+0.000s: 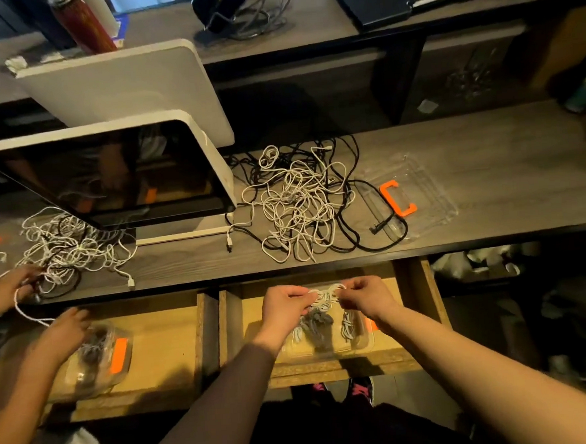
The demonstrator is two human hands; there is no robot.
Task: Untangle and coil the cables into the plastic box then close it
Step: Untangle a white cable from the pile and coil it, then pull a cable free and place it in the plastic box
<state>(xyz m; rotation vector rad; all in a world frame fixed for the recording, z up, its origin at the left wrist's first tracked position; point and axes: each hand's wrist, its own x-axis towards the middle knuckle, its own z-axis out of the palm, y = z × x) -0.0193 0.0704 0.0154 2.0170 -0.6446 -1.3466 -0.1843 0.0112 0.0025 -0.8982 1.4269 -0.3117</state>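
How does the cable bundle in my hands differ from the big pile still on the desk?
The white coil is small, wound into tight loops and all white; the desk tangle is large, sprawled in loose loops, with white and black cables mixed. The coil is pinched between the left hand and the right hand above the plastic box in the drawer; the tangle lies untouched on the desk. Both include thin white cable.

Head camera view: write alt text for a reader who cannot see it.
Two hands, the left hand and right hand, pinch a small white cable coil above a clear plastic box in an open wooden drawer. On the desk behind lie a tangle of cables and a clear lid. Another person's hands work at the far left.
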